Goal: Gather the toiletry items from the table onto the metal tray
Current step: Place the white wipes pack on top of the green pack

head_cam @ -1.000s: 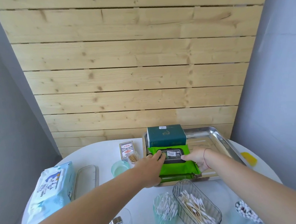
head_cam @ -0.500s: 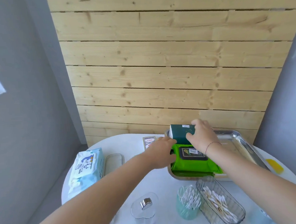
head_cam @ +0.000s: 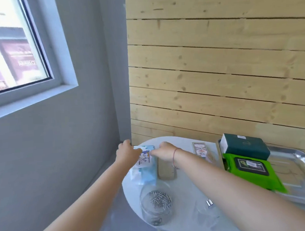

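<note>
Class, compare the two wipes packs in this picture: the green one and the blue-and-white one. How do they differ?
The green wipes pack lies on the metal tray; the blue-and-white wipes pack is on the table. The green pack lies untouched; the left hand and right hand are on the blue-and-white one. Only the green has a dark lid. Both are soft packs.

Both forearms are bare right up to the bottom edge of the picture; no sleeve shows on either. The left hand carries no ring, watch or band that can be made out. The right hand has one ornament: a thin red string bracelet looped once around the wrist, lying loosely against it, with a fine thread of the same colour trailing down the underside of the forearm. Fingernails are too blurred to describe.
</note>
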Motion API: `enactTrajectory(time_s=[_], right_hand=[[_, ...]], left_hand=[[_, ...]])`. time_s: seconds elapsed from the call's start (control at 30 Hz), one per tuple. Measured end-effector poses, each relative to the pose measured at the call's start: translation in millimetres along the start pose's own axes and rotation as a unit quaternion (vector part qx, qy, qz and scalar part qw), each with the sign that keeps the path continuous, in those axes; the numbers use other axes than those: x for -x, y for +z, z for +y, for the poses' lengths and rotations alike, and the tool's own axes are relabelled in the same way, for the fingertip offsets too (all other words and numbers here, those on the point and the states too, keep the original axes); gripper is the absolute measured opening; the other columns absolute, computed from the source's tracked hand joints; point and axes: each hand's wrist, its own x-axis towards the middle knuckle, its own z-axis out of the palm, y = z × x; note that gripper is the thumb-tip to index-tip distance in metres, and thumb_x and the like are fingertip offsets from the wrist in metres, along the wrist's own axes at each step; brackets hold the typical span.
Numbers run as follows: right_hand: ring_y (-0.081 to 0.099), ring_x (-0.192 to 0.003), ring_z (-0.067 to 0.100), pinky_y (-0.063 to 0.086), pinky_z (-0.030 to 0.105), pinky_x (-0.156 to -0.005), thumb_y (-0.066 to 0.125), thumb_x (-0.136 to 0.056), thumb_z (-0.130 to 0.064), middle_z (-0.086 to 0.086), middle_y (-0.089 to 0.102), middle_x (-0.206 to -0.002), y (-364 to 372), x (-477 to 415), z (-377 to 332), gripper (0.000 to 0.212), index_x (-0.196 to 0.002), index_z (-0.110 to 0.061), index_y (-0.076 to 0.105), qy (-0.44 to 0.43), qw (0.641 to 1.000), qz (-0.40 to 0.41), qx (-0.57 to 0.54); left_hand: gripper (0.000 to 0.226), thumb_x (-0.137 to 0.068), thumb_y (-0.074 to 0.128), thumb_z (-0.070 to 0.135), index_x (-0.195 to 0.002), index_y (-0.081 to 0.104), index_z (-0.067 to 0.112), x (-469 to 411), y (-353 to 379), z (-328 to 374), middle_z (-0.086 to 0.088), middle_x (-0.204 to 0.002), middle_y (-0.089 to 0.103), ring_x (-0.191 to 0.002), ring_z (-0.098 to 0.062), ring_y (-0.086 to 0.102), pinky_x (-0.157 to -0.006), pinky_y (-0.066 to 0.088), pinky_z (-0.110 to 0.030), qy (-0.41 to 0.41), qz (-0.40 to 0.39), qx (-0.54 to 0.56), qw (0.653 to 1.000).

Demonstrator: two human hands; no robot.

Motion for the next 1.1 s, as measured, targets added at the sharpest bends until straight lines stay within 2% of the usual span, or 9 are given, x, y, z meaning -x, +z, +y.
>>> enactTrajectory(time_s=[0.07, 0.17, 0.27, 0.4, 0.53, 0.63, 0.83, 0.97, 1.1], right_hand=[[0.047, -0.081, 0.021, 0.032, 0.022, -0.057, 0.058, -0.088, -0.024, -0.001, 0.048, -0.076, 14, -6, -2, 0.014, -0.079, -0.017, 0.05, 0.025, 0.998, -0.012, -0.051], [0.053, -0.079, 0.02, 0.041, 0.023, -0.068, 0.053, -0.088, -0.014, 0.002, 0.055, -0.079, 34, -26, 1, 0.015, -0.073, -0.018, 0.053, 0.06, 0.992, -0.039, -0.106], [0.056, -0.087, 0.021, 0.043, 0.027, -0.075, 0.053, -0.086, -0.012, 0.008, 0.058, -0.093, 49, -39, 2, 0.01, -0.095, -0.013, 0.057, 0.069, 0.989, -0.027, -0.124], [0.058, -0.077, 0.026, 0.046, 0.03, -0.073, 0.05, -0.085, -0.005, 0.005, 0.059, -0.074, 56, -48, 8, 0.013, -0.077, -0.014, 0.056, 0.077, 0.985, -0.029, -0.155], [0.058, -0.06, 0.021, 0.05, 0.027, -0.06, 0.055, -0.084, -0.005, 0.006, 0.061, -0.071, 58, -50, 7, 0.012, -0.078, -0.014, 0.059, 0.087, 0.969, -0.05, -0.226], [0.058, -0.056, 0.017, 0.047, 0.018, -0.045, 0.056, -0.086, -0.003, 0.006, 0.061, -0.069, 62, -50, 10, 0.014, -0.076, -0.014, 0.059, 0.092, 0.954, -0.044, -0.282], [0.061, -0.059, 0.024, 0.051, 0.026, -0.059, 0.064, -0.073, -0.005, 0.014, 0.066, -0.074, 56, -39, 3, 0.012, -0.084, -0.008, 0.066, 0.042, 0.941, -0.015, -0.336], [0.063, -0.075, 0.027, 0.052, 0.033, -0.071, 0.064, -0.077, -0.003, 0.017, 0.068, -0.092, 10, -22, -7, 0.025, -0.1, -0.012, 0.065, -0.04, 0.941, -0.007, -0.335], [0.064, -0.075, 0.019, 0.054, 0.022, -0.061, 0.068, -0.083, -0.012, 0.005, 0.068, -0.089, -63, 7, 9, 0.029, -0.111, -0.014, 0.064, -0.058, 0.94, 0.017, -0.336]], left_hand=[[0.061, -0.088, 0.052, 0.025, -0.141, 0.033, 0.003, -7, -4, -19, -0.014, -0.135, 0.043, -0.117, -0.032, 0.05, -0.093, 0.047, -0.039, -0.096, -0.009, 0.077, 0.992], [0.058, -0.083, 0.056, 0.031, -0.13, 0.046, -0.002, -11, 0, -38, -0.012, -0.1, 0.056, -0.086, -0.027, 0.054, -0.069, 0.044, -0.028, -0.149, -0.082, 0.15, 0.974], [0.071, -0.069, 0.058, 0.039, -0.129, 0.051, 0.001, -28, 16, -56, -0.015, -0.116, 0.06, -0.103, -0.033, 0.06, -0.091, 0.048, -0.035, -0.167, -0.123, 0.168, 0.964], [0.06, -0.09, 0.049, 0.046, -0.133, 0.048, 0.005, -23, 20, -45, -0.017, -0.141, 0.043, -0.131, -0.035, 0.041, -0.108, 0.037, -0.038, -0.156, -0.098, 0.044, 0.982], [0.056, -0.095, 0.037, 0.05, -0.129, 0.05, 0.007, -22, 30, -41, -0.018, -0.139, 0.042, -0.13, -0.034, 0.038, -0.104, 0.033, -0.038, -0.102, -0.063, -0.036, 0.992], [0.046, -0.093, 0.044, 0.046, -0.12, 0.049, 0.01, -24, 36, -48, -0.011, -0.119, 0.055, -0.106, -0.029, 0.053, -0.081, 0.043, -0.033, -0.084, -0.089, 0.153, 0.981], [0.038, -0.076, 0.069, 0.039, -0.092, 0.05, 0.011, -24, 21, -37, -0.009, -0.082, 0.057, -0.064, -0.02, 0.051, -0.056, 0.038, -0.027, -0.065, -0.092, 0.334, 0.936], [0.042, -0.068, 0.073, 0.026, -0.104, 0.06, 0.009, -16, 7, -5, -0.01, -0.087, 0.07, -0.067, -0.024, 0.064, -0.058, 0.05, -0.027, -0.037, -0.128, 0.432, 0.892], [0.016, -0.079, 0.066, 0.014, -0.094, 0.07, 0.014, 11, 15, 50, -0.002, -0.071, 0.074, -0.072, -0.023, 0.066, -0.08, 0.053, -0.036, -0.022, -0.212, 0.511, 0.833]])
